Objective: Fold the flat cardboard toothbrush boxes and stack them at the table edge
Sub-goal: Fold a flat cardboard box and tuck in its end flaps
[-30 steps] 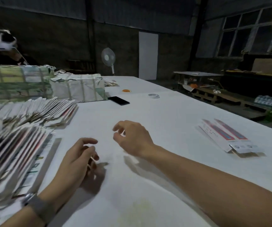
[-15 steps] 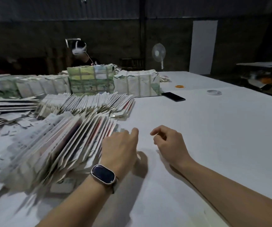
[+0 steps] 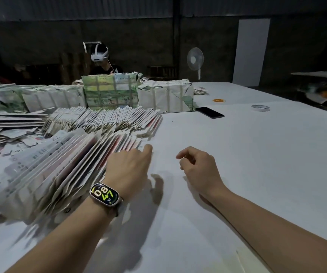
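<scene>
My left hand (image 3: 131,166), fingers extended, touches the near end of the fanned row of flat toothbrush boxes (image 3: 64,164) lying to its left on the counter (image 3: 257,174). My right hand (image 3: 196,168) hovers just beside it, loosely curled, holding nothing. The blanks look light, thin and slippery; I judge pinching one exposed edge best.

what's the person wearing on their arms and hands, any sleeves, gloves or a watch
Both forearms are bare, with no sleeves in view, and neither the left hand nor the right hand has a glove or a visible ring. The left wrist carries a smartwatch: an elongated rounded dark face in a pale metallic case, showing large white and green digits, on a greyish band. The right wrist is bare.
</scene>
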The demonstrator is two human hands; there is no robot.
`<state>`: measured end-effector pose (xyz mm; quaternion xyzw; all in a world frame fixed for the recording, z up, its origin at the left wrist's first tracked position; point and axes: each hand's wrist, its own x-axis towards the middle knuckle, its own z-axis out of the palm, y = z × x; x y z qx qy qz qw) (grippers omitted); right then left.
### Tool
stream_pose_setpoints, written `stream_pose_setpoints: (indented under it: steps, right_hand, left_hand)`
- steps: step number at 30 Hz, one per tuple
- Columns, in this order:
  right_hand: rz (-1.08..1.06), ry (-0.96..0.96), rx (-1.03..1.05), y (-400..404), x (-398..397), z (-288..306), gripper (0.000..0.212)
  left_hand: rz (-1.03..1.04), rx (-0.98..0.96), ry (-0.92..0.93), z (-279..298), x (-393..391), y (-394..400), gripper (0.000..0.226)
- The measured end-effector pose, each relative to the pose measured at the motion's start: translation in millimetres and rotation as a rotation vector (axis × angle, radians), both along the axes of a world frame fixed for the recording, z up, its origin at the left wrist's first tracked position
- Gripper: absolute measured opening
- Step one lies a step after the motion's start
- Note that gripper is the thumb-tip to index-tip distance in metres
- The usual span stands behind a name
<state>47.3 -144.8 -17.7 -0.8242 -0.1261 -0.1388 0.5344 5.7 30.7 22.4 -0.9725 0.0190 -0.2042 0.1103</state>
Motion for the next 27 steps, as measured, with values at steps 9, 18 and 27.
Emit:
stream_pose_setpoints:
  steps: [9, 18, 27]
  right_hand:
    - [0.042, 0.054, 0.203, 1, 2, -1, 0.009]
    - [0.222, 0.164, 0.506, -10, -5, 14, 0.031]
    - [0.235, 0.156, 0.339, 2, -4, 5, 0.047]
  left_hand:
    - [-0.548, -0.777, -0.254, 22, -2, -13, 0.027]
    - [-0.564, -1.860, 0.195, -41, 3, -37, 0.042]
    - [-0.423, -1.927, 0.159, -43, 8, -44, 0.030]
